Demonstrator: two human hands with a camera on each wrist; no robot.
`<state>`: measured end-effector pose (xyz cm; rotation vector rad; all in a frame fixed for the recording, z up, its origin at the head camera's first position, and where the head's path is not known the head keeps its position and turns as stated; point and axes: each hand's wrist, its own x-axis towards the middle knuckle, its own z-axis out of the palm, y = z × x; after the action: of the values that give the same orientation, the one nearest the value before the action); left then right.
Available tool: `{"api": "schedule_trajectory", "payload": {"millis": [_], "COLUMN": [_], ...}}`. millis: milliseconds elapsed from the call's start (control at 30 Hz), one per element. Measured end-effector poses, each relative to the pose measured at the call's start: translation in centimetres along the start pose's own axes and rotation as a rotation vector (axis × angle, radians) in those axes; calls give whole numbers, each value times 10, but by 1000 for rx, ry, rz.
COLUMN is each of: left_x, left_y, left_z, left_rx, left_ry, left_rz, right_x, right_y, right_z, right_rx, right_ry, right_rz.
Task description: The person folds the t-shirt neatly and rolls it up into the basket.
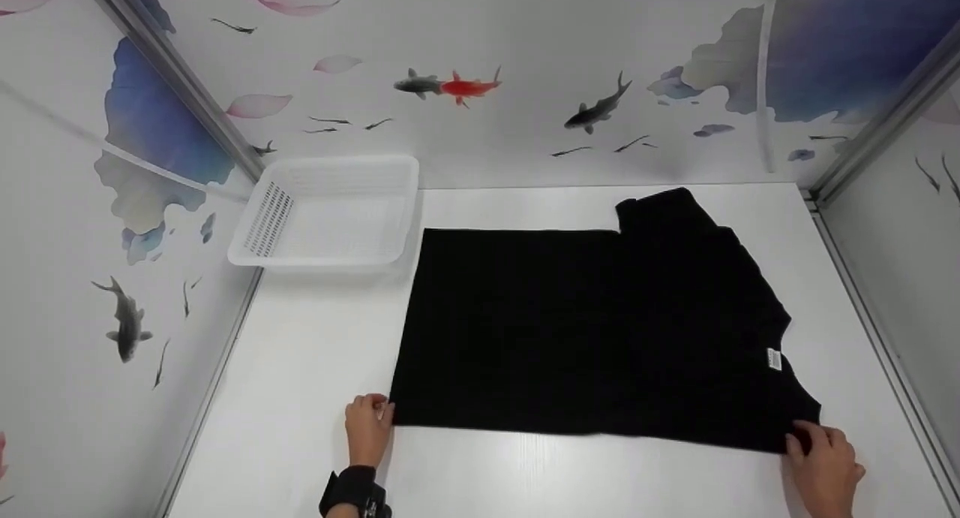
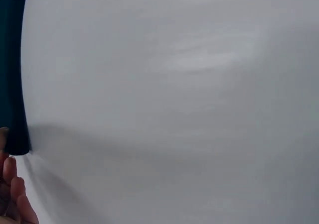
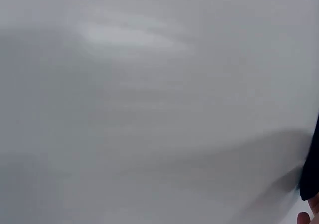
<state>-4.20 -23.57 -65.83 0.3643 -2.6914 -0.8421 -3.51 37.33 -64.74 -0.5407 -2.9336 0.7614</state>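
Observation:
A black T-shirt lies spread flat and sideways, its straight hem to the left and its neckline to the right. One short sleeve sticks out at the far side, and a small white label shows by the neckline. My left hand pinches the near hem corner; in the left wrist view, its fingers curl below the cloth's edge. At the near shoulder corner, my right hand grips the cloth between thumb and fingers. Only fingertips and a dark strip of fabric show in the right wrist view.
A white plastic basket with perforated sides stands at the back left of the white table. Walls printed with fish and petals enclose the left, back and right sides. A black strap circles my left wrist.

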Motion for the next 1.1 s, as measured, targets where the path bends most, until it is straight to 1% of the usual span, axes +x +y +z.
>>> {"api": "schedule_trajectory", "payload": {"millis": [33, 100, 200, 300, 400, 500, 567, 700, 767, 833, 967, 1033, 1100], "left_x": [4, 14, 36, 63, 92, 118, 133, 155, 164, 173, 190, 197, 204], "left_y": [-1, -1, 3, 13, 30, 49, 61, 78, 84, 88, 97, 101, 105], "left_z": [0, -1, 0, 3, 9, 16, 21, 32, 38, 42, 48, 51, 53], "left_rx": [1, -1, -17, -33, -40, -42, -47, -69, -71, -56, -28, -19, -13], "left_ry": [16, 43, 55, 21, -56, -138, -185, -263, -305, -338, -379, -395, -413], "left_rz": [5, 15, 37, 69, 118, 159, 175, 210, 210, 203, 138, 103, 85], "right_x": [2, 9, 24, 45, 69, 94, 108, 132, 142, 152, 171, 179, 186], "right_y": [-2, -7, -16, -28, -42, -58, -68, -86, -93, -100, -114, -120, -125], "right_z": [-2, -4, -7, -10, -13, -17, -18, -16, -15, -14, -11, -10, -11], "right_rx": [8, 20, 47, 80, 93, 93, 90, 92, 98, 105, 114, 114, 114], "right_ry": [1, 33, 104, 168, 192, 168, 143, 95, 69, 33, -21, -35, -41], "right_rz": [6, -6, -77, -163, -228, -255, -263, -254, -237, -216, -197, -200, -203]}}
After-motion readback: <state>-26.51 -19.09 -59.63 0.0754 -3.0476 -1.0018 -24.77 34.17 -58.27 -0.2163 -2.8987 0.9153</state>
